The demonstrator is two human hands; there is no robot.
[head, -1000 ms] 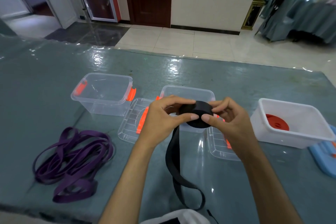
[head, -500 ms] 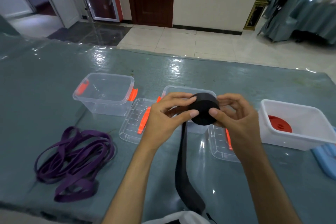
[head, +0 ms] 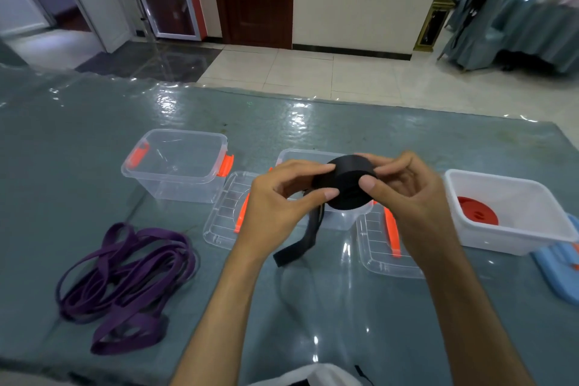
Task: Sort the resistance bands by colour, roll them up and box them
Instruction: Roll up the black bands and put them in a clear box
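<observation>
Black band roll pinched between left hand and right hand fingers; tail hanging

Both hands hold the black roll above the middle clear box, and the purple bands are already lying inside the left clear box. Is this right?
Not quite. In the head view the purple bands lie loose on the table, in front of the left clear box. The rest is right.

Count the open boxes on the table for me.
3. A clear box far left, a clear box in the middle, mostly hidden behind the hands and black roll, and a white box on the right holding a red roll.
</observation>
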